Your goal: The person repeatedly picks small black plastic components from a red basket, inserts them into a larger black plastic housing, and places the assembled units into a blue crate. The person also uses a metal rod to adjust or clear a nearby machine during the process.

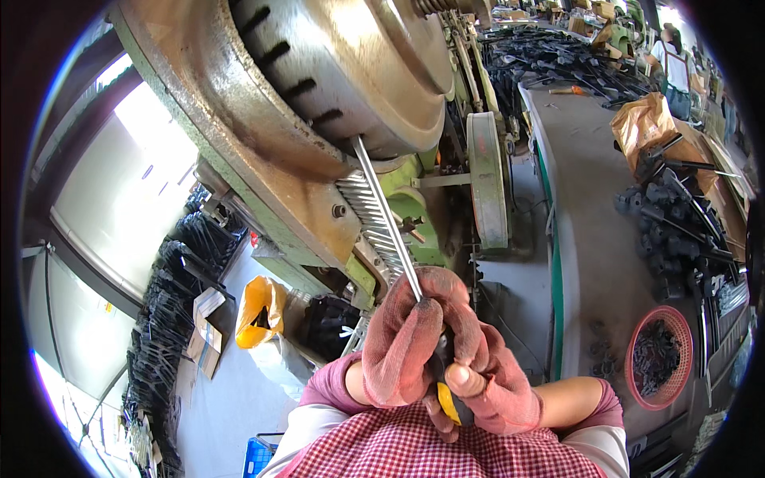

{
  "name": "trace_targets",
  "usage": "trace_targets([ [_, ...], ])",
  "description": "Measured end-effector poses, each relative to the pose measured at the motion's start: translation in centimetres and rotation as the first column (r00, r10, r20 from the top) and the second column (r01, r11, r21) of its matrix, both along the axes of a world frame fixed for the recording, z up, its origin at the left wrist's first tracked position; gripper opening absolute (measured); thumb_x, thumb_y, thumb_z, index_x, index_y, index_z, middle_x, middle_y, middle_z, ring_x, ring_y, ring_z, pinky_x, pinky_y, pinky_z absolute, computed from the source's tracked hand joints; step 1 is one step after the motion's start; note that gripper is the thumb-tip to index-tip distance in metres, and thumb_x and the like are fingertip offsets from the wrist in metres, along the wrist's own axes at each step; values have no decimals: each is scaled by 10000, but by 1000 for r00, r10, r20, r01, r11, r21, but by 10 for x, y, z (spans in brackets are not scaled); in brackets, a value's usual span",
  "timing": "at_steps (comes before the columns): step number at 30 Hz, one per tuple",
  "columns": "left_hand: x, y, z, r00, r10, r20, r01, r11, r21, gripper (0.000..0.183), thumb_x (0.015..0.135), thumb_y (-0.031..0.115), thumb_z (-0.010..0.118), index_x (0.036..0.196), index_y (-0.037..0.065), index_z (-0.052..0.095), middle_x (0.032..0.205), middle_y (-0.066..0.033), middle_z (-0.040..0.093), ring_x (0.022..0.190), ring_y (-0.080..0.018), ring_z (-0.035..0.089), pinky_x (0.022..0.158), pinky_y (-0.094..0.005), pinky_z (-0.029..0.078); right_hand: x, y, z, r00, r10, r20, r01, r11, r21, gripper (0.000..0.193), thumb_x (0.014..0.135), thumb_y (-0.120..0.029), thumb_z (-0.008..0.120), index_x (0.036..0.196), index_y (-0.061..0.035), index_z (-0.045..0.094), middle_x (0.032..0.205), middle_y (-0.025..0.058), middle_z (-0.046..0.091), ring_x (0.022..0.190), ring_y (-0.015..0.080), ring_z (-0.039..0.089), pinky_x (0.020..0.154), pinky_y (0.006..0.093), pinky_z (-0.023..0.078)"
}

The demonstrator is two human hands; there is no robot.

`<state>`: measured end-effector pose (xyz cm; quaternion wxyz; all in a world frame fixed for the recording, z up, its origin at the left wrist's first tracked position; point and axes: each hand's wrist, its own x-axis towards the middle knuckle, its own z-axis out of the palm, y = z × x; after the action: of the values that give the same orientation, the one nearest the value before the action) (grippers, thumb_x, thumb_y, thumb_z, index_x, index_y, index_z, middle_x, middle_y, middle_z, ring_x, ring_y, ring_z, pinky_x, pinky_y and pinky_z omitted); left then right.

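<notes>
Both hands wear worn red work gloves and clasp one long tool with a black and yellow handle [448, 398]. My left hand [402, 342] wraps the upper end of the handle. My right hand [490, 374] grips lower down, its bare thumb tip pressing on the handle. The tool's shiny steel rod [386, 215] runs up and left from my hands to the underside of a big worn metal wheel [319, 72] on a green machine [414, 203]. Beside the rod lies a toothed, ribbed metal part [368, 219].
A grey workbench [590, 239] runs along the right, carrying heaps of black metal parts [677, 223], brown paper bags [649, 119] and a red basket [659, 354] of small parts. On the left floor lie stacked dark rods [171, 311], a yellow bag [261, 312] and cardboard. Another person [676, 68] stands far back right.
</notes>
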<state>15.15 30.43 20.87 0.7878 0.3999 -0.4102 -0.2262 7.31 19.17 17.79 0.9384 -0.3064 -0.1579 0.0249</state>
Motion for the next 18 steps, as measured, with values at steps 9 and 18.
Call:
trace_targets([
  [9,8,-11,-87,847,167,504,-270,953,139,89,973,13,441,1008,-25,513,893,-104,545,764,-201,560,725,-320,475,14,-25,-118,979,-122,163,158,960,-231,556,932,-112,651,1382,-30,335,1055,104,594,739,164,635,588,278,525],
  [18,52,-39,-253,981,-99,168,-25,789,613,128,1001,100,531,1078,19,593,969,-45,621,932,-140,612,827,-277,506,3,-34,-272,842,-392,-369,272,902,-336,289,973,-256,642,1154,-92,488,775,32,567,594,147,592,509,284,491],
])
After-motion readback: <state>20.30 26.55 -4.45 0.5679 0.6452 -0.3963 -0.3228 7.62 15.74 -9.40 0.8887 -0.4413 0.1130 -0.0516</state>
